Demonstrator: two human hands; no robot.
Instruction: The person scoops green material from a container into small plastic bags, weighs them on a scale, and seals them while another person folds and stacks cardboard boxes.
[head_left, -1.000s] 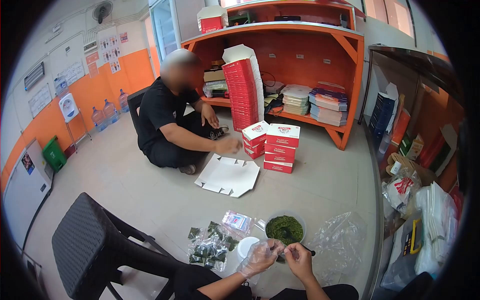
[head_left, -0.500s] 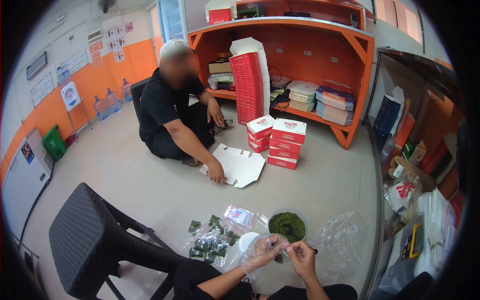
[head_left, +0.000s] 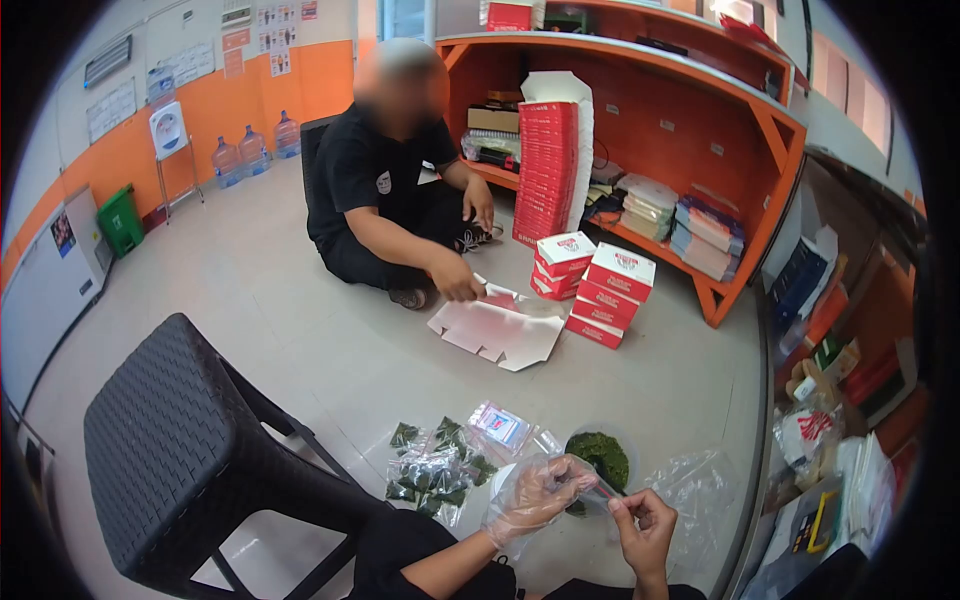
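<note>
My left hand (head_left: 535, 500), in a loose clear plastic glove, has its fingers closed on one side of a small clear plastic bag (head_left: 604, 490). The thumb and fingers of my bare right hand (head_left: 645, 530) pinch the bag's other side. Behind my hands, chopped green leaves (head_left: 590, 452) fill a round tub, partly covered by the glove. To the left lie several small clear bags holding green leaves (head_left: 432, 480). A pack of small clear bags (head_left: 498, 425) rests beyond them. Beside the glove, part of a white round lid (head_left: 502, 480) shows.
A crumpled clear plastic sheet (head_left: 690, 500) lies right of the tub. A black stool (head_left: 180, 450) stands at left. Across the floor, a seated person (head_left: 385, 190) handles a flat carton (head_left: 495, 335) near red-and-white boxes (head_left: 605, 300). An orange shelf (head_left: 670, 150) stands behind; cluttered shelving lines the right.
My hands have drawn slightly apart, and more of the small bag shows between them. The other person has lifted part of the carton, showing its red side. The view has turned left.
</note>
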